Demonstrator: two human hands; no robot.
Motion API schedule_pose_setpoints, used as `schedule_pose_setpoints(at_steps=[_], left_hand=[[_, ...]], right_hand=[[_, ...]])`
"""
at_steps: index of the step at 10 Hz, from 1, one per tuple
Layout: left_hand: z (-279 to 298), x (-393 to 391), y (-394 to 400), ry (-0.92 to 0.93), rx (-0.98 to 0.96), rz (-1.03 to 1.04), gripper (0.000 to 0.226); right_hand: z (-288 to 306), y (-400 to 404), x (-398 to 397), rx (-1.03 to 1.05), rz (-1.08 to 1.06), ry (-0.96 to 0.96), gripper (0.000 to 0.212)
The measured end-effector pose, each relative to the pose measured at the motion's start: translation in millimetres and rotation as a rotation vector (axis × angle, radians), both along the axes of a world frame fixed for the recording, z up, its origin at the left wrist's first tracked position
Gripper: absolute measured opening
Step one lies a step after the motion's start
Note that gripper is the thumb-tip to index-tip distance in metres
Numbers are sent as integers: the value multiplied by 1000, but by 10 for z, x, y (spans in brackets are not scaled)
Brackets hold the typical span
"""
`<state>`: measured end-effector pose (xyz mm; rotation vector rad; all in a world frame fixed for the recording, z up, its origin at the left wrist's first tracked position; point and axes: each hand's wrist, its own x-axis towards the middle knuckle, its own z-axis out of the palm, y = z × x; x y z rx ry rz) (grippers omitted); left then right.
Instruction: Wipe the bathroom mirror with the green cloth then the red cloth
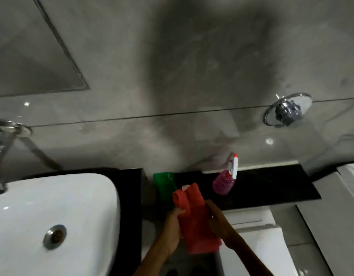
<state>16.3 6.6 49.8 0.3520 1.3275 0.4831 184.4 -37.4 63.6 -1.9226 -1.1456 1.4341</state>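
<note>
No text, label or number is legible anywhere, including the spray bottle [225,181].

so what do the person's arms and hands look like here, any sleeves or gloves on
Both arms are bare as far as the picture shows: no sleeves reach the forearms, and neither the left hand nor the right hand wears a glove. No watch or bracelet shows on either wrist. The picture is dim and blurred, so rings or small marks on the fingers cannot be told.
</note>
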Motion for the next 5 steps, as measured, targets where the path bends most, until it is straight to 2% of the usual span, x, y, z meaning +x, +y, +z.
schedule_pose_setpoints(at_steps=[1, 2, 3, 4, 5], left_hand=[[-416, 216, 285, 52, 67, -72, 41], [-594, 369, 653, 63, 204, -197, 58], [-734, 451, 890, 109, 293, -282, 69], [-843, 443, 876, 293, 419, -516, 77], [-897, 311, 605, 595, 684, -786, 78]], right_hand=[[-519, 358, 131, -35, -85, -32, 54], [-858, 728, 185, -50, -214, -79, 57], [-1056, 908, 262, 13, -211, -176, 63], [-1107, 891, 240, 76, -128, -252, 54], [-976, 624, 118, 67, -123, -144, 43]])
